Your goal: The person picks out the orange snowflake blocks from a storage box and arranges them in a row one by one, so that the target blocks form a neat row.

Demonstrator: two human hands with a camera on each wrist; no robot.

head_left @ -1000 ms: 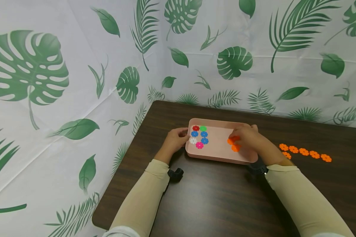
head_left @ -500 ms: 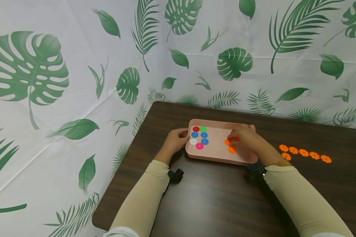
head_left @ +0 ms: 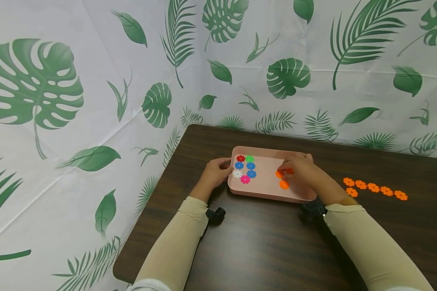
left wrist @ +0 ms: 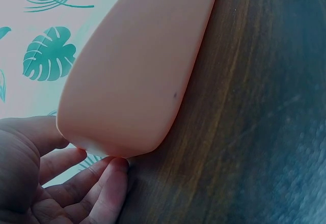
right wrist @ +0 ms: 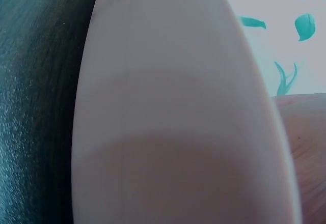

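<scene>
A shallow pink tray (head_left: pixel 264 193) lies on the table. My left hand (head_left: pixel 215 173) holds its left end, thumb over the rim and fingertips against the outer wall (left wrist: pixel 122 71) in the left wrist view. My right hand (head_left: pixel 300 167) reaches over the right end, its fingertips pinching an orange flower-shaped disc (head_left: pixel 278 174) low in the tray. Another orange disc (head_left: pixel 284 184) lies just nearer me, and more orange shows under the fingers. In the right wrist view the tray's wall (right wrist: pixel 163 102) hides the fingers.
At the tray's left end lie several discs, including a red disc (head_left: pixel 240 158), a green disc (head_left: pixel 249 159), a white disc (head_left: pixel 237 173) and a pink disc (head_left: pixel 245 179). More orange discs (head_left: pixel 373 187) form a row on the dark wooden table (head_left: pixel 255 246) to the right.
My right hand has shifted slightly left inside the tray, and the nearer orange disc has slid left with it. My left hand keeps its place on the tray's end.
</scene>
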